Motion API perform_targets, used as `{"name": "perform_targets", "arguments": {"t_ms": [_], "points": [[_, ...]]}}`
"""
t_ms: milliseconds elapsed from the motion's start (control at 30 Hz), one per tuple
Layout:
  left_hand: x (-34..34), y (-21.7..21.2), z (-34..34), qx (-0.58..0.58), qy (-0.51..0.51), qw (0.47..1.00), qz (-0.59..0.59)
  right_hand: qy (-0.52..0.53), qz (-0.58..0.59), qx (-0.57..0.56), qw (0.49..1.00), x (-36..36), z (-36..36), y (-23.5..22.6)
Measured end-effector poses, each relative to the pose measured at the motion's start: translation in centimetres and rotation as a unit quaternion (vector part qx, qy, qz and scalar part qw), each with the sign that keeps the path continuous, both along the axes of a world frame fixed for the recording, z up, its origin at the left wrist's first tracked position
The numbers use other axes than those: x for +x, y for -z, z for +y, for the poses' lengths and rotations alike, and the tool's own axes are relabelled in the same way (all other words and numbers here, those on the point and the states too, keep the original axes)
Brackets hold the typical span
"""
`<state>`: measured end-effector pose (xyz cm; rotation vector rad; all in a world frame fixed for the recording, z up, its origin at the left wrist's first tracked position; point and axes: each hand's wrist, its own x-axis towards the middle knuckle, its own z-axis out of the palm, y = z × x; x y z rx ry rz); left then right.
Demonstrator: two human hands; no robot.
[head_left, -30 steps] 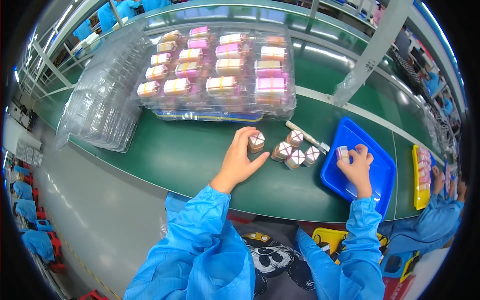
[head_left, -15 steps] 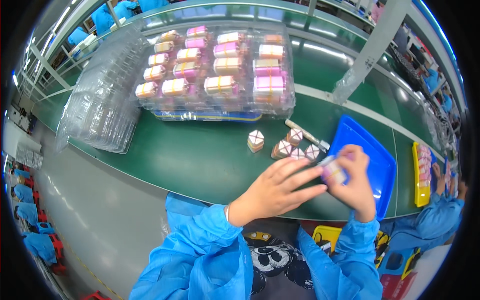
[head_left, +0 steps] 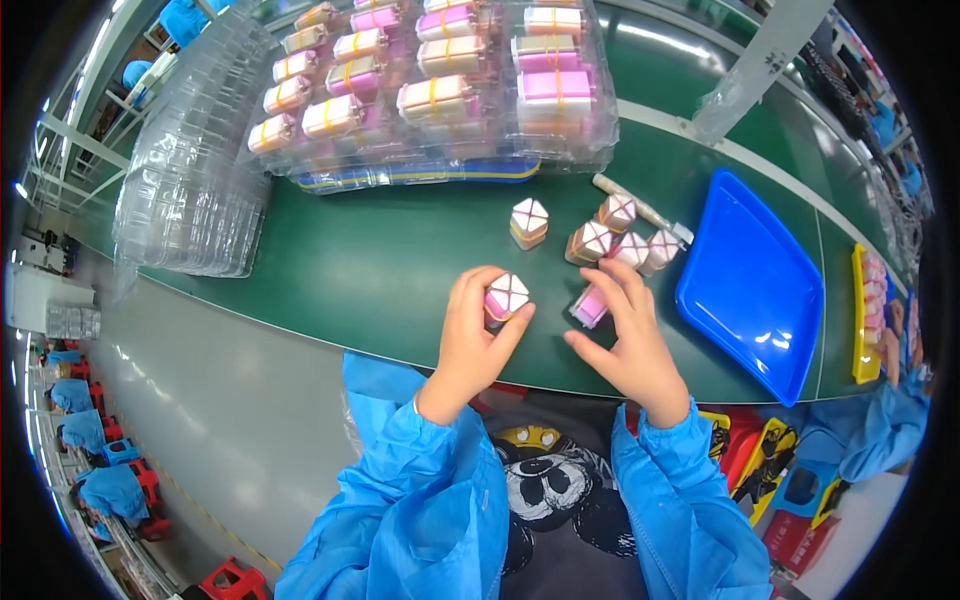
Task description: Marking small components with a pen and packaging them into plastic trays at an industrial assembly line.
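My left hand (head_left: 470, 335) is closed around a small pink block with a white top marked by a dark cross (head_left: 507, 293), held upright near the table's front edge. My right hand (head_left: 630, 335) has its fingers spread around a second pink block (head_left: 590, 305), which lies tilted on the table between thumb and fingertips. I cannot tell whether the fingers touch it. Just beyond this hand stands a cluster of several similar cross-topped blocks (head_left: 590, 242). Another white-topped block with a yellowish band (head_left: 529, 222) stands alone to their left.
Clear plastic trays (head_left: 455, 135) of pink and cream banded packs stand at the back. Stacked clear trays (head_left: 195, 190) rise at the left. A blue tray (head_left: 755, 290) lies at the right, near a pale-handled tool (head_left: 635, 205). A co-worker's sleeve (head_left: 890, 425) shows beyond a yellow tray (head_left: 862, 315).
My hands were together beside the blue tray with a pink-and-white block at the right fingers. They have moved left and apart, one block now in my left hand. The whole view has shifted.
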<state>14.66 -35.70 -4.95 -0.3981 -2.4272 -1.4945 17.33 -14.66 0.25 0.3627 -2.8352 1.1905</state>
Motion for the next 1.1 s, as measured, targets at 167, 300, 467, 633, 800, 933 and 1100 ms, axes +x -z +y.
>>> {"name": "perform_targets", "arguments": {"t_ms": [167,300,467,633,800,933,1100], "points": [[-0.7,-1.2,0.5,0.044,0.056,0.997,-0.042,0.037,0.091,0.036,0.994,0.2,-0.2,2.4],[-0.6,-1.0,1.1,0.055,0.057,0.996,-0.036,0.044,0.071,-0.115,0.99,0.0,0.6,1.8],[-0.9,-0.8,1.5,-0.091,0.048,0.995,0.017,0.039,-0.171,-0.399,0.9,0.0,1.4,1.5],[-0.8,-0.8,1.4,-0.1,0.053,0.994,0.007,0.011,-0.094,-0.218,0.971,-0.3,0.5,1.5],[-0.7,-0.7,1.5,-0.09,0.05,0.994,0.029,0.006,-0.093,-0.187,0.978,0.6,0.3,0.8],[-0.2,-0.3,1.4,-0.048,-0.023,0.999,-0.004,-0.029,-0.043,-0.092,0.994,1.2,0.6,0.5],[-0.4,-0.2,1.4,-0.094,-0.036,0.995,0.024,-0.038,0.141,0.059,0.987,0.9,0.6,1.4]]}}
